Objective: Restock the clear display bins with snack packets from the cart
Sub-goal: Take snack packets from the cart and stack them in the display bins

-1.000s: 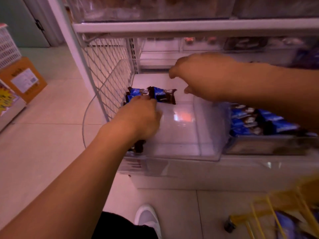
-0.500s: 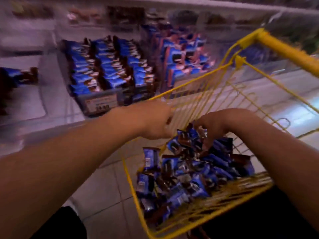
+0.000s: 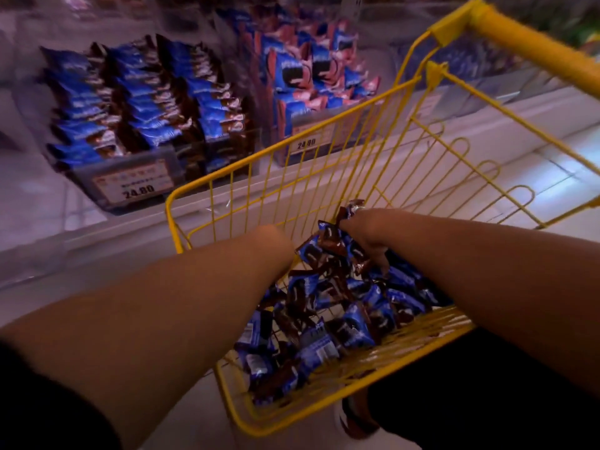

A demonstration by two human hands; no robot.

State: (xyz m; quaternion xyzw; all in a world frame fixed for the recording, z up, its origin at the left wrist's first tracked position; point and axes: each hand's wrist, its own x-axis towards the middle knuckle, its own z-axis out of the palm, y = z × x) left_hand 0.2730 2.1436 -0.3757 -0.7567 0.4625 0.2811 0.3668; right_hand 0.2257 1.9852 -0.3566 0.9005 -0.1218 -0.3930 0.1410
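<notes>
The head view looks down into the yellow cart (image 3: 324,164), a wire basket whose floor is heaped with blue-and-brown snack packets (image 3: 337,323). A second ago both hands were at a nearly bare clear bin, setting down a few packets; half a second ago they were already over the cart, and now they are deeper in it — so one load is delivered and the person is back for the next. The right hand (image 3: 363,235) is buried in the far side of the heap inside the cart, its fingers curled round a bunch of packets that poke up above the knuckles, so its grip is closed on stock. The left hand (image 3: 276,245) hangs just inside the cart's near-left wall, above the heap; its fingers are hidden behind the wrist, so the state of its grip cannot be told. Beyond the cart's far wall, on the shelf, stand two clear display bins: the left bin (image 3: 136,190) packed with matching blue packets, the right bin (image 3: 308,138) holding blue-and-pink ones, each with a price tag reading 24.80. Both look well filled, and the cart remains well stocked — several more trips seem likely.
</notes>
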